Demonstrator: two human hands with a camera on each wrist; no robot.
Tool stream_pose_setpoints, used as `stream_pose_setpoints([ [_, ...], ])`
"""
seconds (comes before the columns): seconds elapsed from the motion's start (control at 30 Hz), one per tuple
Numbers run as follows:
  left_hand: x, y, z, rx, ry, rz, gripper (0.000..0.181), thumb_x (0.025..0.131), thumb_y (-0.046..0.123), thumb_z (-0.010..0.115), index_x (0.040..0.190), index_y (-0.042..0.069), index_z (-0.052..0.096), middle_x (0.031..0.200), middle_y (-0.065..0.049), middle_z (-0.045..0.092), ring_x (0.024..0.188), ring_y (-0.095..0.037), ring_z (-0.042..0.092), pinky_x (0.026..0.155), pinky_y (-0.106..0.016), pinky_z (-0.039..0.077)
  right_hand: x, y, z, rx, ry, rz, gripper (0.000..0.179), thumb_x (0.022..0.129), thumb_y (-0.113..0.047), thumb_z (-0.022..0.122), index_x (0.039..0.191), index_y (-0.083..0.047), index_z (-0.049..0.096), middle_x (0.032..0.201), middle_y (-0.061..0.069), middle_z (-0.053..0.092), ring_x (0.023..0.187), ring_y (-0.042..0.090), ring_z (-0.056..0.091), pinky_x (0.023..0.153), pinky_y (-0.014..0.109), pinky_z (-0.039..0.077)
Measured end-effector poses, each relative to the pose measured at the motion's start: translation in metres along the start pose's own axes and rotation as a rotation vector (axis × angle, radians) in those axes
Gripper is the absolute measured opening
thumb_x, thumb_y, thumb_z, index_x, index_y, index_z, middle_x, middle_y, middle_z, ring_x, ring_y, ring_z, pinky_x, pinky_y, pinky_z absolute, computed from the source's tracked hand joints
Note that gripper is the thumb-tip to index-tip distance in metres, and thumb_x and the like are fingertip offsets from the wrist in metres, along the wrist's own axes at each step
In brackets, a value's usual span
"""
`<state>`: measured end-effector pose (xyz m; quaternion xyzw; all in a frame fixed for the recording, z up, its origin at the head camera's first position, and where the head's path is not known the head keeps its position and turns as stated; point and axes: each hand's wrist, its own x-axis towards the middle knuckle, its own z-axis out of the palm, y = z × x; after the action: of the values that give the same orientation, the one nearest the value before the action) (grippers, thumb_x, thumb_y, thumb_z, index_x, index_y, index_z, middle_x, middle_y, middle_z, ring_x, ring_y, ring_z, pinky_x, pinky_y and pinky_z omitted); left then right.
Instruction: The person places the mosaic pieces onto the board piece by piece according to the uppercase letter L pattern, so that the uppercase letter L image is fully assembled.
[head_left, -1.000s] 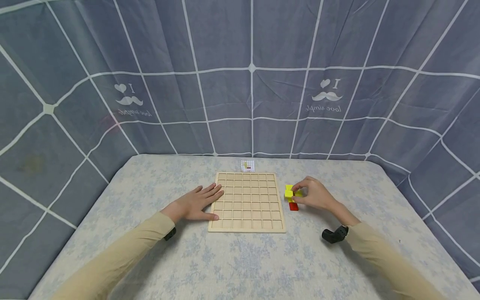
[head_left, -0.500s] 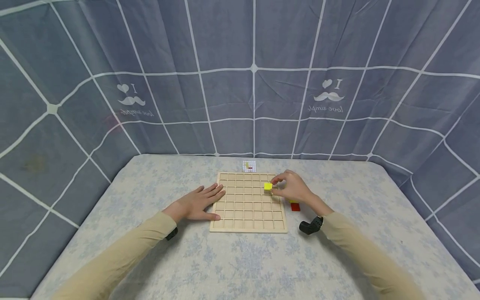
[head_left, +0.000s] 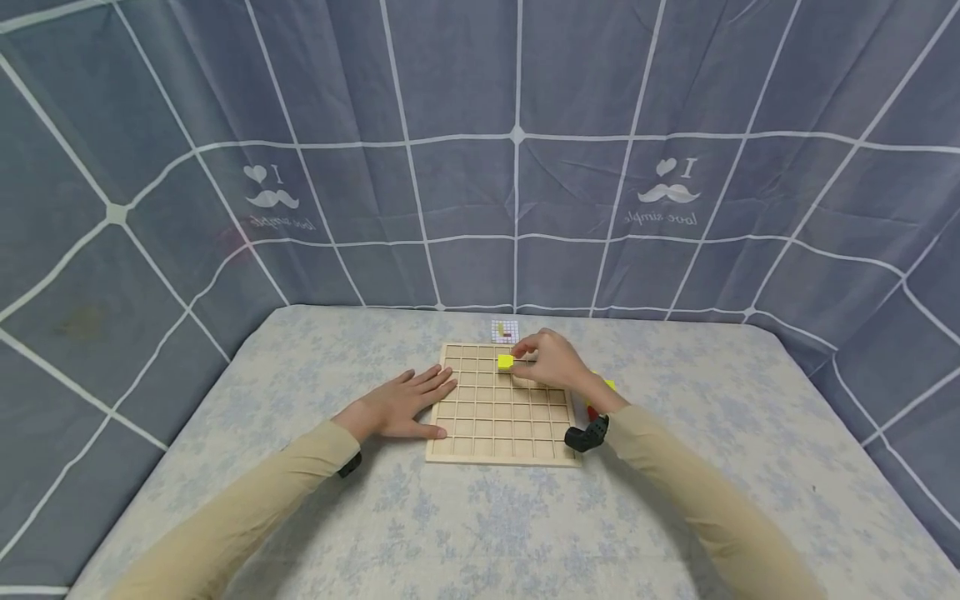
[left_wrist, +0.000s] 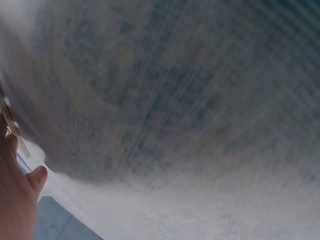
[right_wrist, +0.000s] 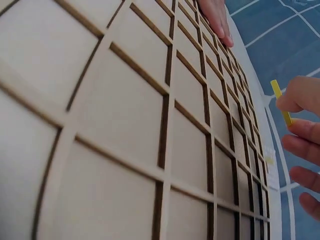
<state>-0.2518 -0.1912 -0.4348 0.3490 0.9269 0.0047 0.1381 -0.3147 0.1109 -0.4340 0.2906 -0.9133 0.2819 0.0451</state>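
A square wooden grid board (head_left: 495,429) lies on the table, its cells bare where they show. My left hand (head_left: 405,406) rests flat with spread fingers over the board's left edge. Above the far rows my right hand (head_left: 551,360) pinches a thin yellow square tile (head_left: 506,363) between thumb and forefinger. The right wrist view shows that tile (right_wrist: 281,102) edge-on, raised over the board, with the other fingers loosely bent. In the left wrist view only part of my left hand (left_wrist: 20,195) appears at the board's edge.
Behind the board lies a small printed grid card (head_left: 505,332) with coloured squares. Right of the board, yellow tiles (head_left: 610,385) and a red tile (head_left: 592,412) are partly hidden by my right forearm. A grey-blue curtain (head_left: 465,192) surrounds the table.
My right hand has picked a yellow tile from the pile on the right and carried it left over the far part of the board. The left hand stays on the board's edge.
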Motion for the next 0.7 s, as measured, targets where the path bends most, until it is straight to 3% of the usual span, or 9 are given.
stream_pose_setpoints([
  [0.17,0.001,0.000,0.000,0.005,-0.011,-0.012,0.090,0.089,0.071,0.042,0.157,0.021,0.010,0.164,-0.002,0.005,0.151,-0.024,0.005,0.119,-0.054,0.015,0.010,-0.005,0.005,-0.018,-0.024,0.016,0.028,0.081,-0.036,0.075,0.098,-0.013,0.076,0.092,0.002,0.073,0.087,0.019,0.065,0.080,0.036,0.054],
  [0.43,0.002,0.000,0.000,0.009,-0.022,-0.010,0.089,0.090,0.070,0.042,0.157,0.021,0.009,0.164,-0.002,0.004,0.151,-0.024,0.005,0.120,-0.054,0.015,0.024,-0.008,0.015,0.025,-0.085,0.037,0.026,0.082,-0.030,0.075,0.098,-0.010,0.076,0.092,0.003,0.074,0.084,0.017,0.068,0.078,0.034,0.055],
  [0.7,0.001,-0.001,0.000,0.020,-0.021,-0.015,0.089,0.090,0.071,0.041,0.157,0.022,0.008,0.164,-0.001,0.003,0.151,-0.023,0.004,0.120,-0.053,0.016,0.030,-0.007,0.027,0.020,-0.094,0.059,0.022,0.081,-0.026,0.074,0.097,-0.011,0.076,0.090,0.002,0.074,0.080,0.014,0.066,0.075,0.030,0.053],
])
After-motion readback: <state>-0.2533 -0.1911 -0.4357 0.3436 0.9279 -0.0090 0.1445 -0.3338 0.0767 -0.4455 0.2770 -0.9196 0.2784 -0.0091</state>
